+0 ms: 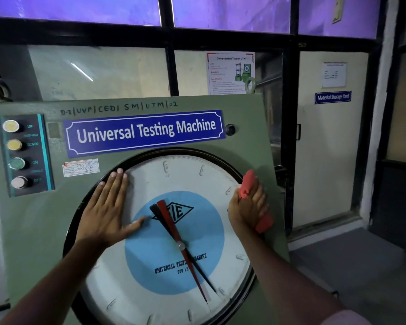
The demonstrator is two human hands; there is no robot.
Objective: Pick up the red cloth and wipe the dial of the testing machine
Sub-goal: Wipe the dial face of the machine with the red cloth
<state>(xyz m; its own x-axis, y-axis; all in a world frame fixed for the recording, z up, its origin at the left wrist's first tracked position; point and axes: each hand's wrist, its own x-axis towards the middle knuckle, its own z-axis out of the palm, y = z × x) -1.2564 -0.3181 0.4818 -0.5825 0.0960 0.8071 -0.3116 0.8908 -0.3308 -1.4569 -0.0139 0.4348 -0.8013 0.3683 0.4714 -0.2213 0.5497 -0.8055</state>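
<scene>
The big round dial (185,181) has a white face, a blue centre disc and red and black pointers, and sits in the green front panel of the testing machine (45,219). My left hand (108,207) lies flat and open on the dial's upper left rim, fingers spread. My right hand (247,207) presses the red cloth (247,181) against the dial's right rim. The cloth sticks out above the fingers and below the palm.
A button strip (21,153) with UP, DOWN, ON and OFF buttons is on the panel's left. A blue "Universal Testing Machine" sign (145,132) sits above the dial. Behind stand dark-framed windows, a poster (230,71) and a door (328,141) on the right.
</scene>
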